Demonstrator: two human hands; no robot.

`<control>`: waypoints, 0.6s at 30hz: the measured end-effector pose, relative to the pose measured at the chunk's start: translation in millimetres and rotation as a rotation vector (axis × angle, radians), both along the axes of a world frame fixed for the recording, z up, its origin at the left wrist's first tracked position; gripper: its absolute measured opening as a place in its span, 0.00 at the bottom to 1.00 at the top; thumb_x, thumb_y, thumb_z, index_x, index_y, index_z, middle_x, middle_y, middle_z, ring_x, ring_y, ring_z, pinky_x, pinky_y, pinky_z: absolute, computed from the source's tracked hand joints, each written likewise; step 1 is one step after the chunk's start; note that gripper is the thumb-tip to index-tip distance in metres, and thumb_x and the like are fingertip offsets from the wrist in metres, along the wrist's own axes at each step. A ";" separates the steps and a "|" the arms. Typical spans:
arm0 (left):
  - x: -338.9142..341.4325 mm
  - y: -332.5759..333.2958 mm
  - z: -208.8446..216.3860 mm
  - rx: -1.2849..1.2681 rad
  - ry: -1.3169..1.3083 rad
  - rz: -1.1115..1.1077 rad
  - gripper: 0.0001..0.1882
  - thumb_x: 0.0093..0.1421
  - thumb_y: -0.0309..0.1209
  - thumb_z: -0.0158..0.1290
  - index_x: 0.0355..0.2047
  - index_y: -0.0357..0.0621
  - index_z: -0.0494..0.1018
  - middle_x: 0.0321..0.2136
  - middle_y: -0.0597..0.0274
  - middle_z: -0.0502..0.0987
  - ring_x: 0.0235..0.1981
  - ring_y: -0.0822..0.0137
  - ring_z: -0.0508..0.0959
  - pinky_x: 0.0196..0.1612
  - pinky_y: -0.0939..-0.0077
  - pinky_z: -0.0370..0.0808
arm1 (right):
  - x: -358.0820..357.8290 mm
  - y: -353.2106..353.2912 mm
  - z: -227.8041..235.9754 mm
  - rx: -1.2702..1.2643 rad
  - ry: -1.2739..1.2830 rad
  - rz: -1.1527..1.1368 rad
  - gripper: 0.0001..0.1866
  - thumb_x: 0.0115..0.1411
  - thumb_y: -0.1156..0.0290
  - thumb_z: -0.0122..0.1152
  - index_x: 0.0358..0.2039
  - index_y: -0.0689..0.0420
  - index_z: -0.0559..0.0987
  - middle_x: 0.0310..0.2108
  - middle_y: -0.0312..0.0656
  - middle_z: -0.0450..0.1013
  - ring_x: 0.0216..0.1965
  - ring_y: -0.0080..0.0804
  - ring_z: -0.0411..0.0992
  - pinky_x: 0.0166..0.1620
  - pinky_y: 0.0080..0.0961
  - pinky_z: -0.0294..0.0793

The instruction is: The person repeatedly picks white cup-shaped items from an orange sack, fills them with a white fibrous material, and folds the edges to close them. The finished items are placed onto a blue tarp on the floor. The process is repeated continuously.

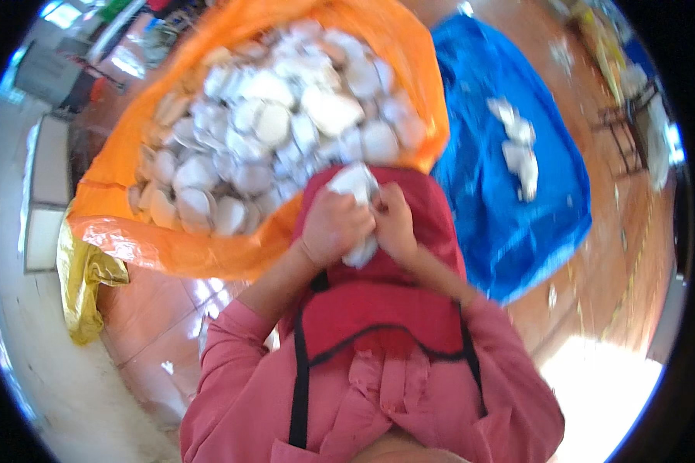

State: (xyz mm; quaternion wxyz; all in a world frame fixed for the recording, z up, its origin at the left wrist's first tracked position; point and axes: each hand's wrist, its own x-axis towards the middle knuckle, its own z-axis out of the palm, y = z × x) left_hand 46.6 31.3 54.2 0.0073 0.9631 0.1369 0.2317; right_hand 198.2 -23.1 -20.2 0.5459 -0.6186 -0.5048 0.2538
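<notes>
Over the lap of my red apron (432,208), both hands grip one soft white piece (354,183) that looks like fabric. Its upper end shows above my left hand (336,228), and its lower end hangs out beneath. My left fingers are wrapped round it. Close beside, my right hand (394,222) pinches its right edge with fingers bent; the fingertips are partly hidden. Just beyond my hands lies a large orange plastic sack (185,251), spread wide and heaped with many rounded whitish pieces (270,123).
To the right, a blue plastic sheet (502,239) lies on the tiled floor (533,332) with a few lumpy white pieces (522,158) on it. A yellow plastic bag (81,285) rests at the left by the wall. A chair-like frame (629,135) stands far right.
</notes>
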 end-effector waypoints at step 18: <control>3.9 7.5 -28.6 -0.689 0.276 0.514 0.34 0.48 0.50 0.57 0.48 0.36 0.67 0.54 0.44 0.69 0.67 0.46 0.56 0.60 0.42 0.60 | -7.2 11.1 12.7 -0.008 -0.012 0.093 0.12 0.49 0.76 0.67 0.19 0.61 0.69 0.26 0.42 0.65 0.30 0.33 0.68 0.34 0.27 0.68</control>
